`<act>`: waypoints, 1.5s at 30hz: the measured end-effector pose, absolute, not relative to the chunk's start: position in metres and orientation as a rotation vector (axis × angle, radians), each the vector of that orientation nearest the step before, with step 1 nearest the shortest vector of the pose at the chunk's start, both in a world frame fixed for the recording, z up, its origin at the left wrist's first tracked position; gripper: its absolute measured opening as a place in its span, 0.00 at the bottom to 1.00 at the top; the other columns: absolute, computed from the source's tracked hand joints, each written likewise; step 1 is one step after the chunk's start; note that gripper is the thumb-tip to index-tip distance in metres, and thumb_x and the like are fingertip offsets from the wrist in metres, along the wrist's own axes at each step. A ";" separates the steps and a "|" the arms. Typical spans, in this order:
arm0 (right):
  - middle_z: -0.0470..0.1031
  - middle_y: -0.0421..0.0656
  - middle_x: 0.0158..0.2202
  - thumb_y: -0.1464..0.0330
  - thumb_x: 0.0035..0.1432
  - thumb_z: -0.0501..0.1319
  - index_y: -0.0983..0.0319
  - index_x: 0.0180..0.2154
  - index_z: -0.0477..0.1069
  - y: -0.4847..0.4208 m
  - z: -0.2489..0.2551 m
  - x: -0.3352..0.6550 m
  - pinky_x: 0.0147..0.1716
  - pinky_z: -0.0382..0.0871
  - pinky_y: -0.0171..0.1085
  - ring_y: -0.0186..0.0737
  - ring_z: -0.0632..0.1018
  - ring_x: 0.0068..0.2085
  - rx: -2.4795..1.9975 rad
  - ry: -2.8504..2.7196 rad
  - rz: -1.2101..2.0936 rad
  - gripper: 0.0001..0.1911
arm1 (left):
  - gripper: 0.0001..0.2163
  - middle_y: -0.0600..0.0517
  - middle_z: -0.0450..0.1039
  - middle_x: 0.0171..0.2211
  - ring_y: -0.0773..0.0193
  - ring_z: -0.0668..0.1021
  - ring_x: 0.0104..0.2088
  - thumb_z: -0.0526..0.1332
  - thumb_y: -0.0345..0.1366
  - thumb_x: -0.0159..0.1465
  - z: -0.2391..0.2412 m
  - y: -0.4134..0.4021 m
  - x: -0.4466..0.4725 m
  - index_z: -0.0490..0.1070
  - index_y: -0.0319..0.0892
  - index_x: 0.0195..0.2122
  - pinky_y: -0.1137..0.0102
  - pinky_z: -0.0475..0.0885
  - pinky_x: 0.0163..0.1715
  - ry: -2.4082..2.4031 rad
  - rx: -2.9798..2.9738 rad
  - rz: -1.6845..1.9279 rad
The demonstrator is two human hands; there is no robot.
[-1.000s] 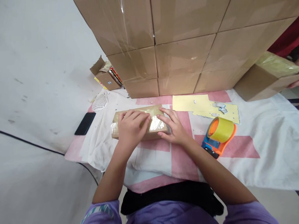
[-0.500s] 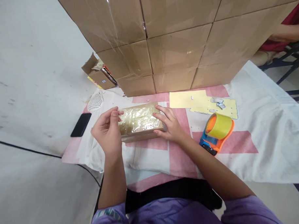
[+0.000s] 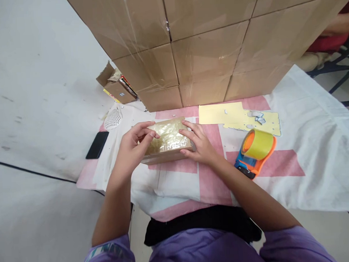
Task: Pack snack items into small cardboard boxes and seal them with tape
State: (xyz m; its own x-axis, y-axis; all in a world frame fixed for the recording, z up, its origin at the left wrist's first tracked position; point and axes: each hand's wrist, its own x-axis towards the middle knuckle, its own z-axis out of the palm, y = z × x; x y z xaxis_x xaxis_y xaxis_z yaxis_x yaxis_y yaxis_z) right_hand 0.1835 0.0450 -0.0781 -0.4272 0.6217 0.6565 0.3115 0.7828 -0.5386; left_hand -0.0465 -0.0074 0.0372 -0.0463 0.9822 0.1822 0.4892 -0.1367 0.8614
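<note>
The cloth-covered counter (image 3: 320,141) has lost a carton from view at its far right end, which was there a second ago. Along its back stands the stack (image 3: 206,61) of taped boxes. In front of that lies the box (image 3: 170,138), its top under glossy tape, with the yellow card (image 3: 215,113) beyond it to the right. The left hand (image 3: 132,144) has just come in from the box's left end, where it was half a second ago, to hover or rest over the top, so the work seems back on the taped face. Its thumb and fingertips curl close together; whether they pinch anything, I cannot tell. The right hand (image 3: 200,145), as before, grasps the right end, seemingly steadying it. The dispenser (image 3: 256,147) and phone (image 3: 97,145) lie untouched.
</note>
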 end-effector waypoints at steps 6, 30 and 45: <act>0.62 0.51 0.69 0.40 0.65 0.51 0.53 0.65 0.63 0.041 -0.072 0.188 0.62 0.61 0.62 0.60 0.65 0.65 -0.704 -2.012 0.508 0.36 | 0.23 0.50 0.80 0.35 0.59 0.82 0.37 0.62 0.44 0.68 0.040 -0.013 -0.040 0.65 0.46 0.62 0.66 0.75 0.37 1.508 1.755 0.897; 0.71 0.45 0.48 0.71 0.62 0.61 0.57 0.30 0.72 0.006 -0.004 0.172 0.57 0.65 0.55 0.52 0.68 0.56 -0.789 -1.789 0.558 0.07 | 0.09 0.55 0.81 0.29 0.62 0.83 0.33 0.61 0.40 0.69 0.041 -0.040 -0.012 0.73 0.47 0.49 0.72 0.73 0.31 1.609 1.926 0.942; 0.73 0.45 0.61 0.63 0.70 0.55 0.55 0.54 0.73 0.011 -0.019 0.173 0.65 0.54 0.58 0.54 0.64 0.68 -0.803 -2.011 0.413 0.15 | 0.03 0.57 0.80 0.25 0.67 0.78 0.25 0.62 0.37 0.67 0.044 -0.029 -0.016 0.72 0.45 0.36 0.74 0.70 0.28 1.690 1.769 1.044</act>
State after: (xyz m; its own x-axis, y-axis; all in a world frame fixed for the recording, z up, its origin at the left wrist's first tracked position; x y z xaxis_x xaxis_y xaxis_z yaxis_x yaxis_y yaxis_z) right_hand 0.1730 0.0111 -0.0192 -0.3809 0.6800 0.6266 0.3778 0.7330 -0.5657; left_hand -0.0164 -0.0286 0.0443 -0.0523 0.9788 0.1979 0.6151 -0.1245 0.7786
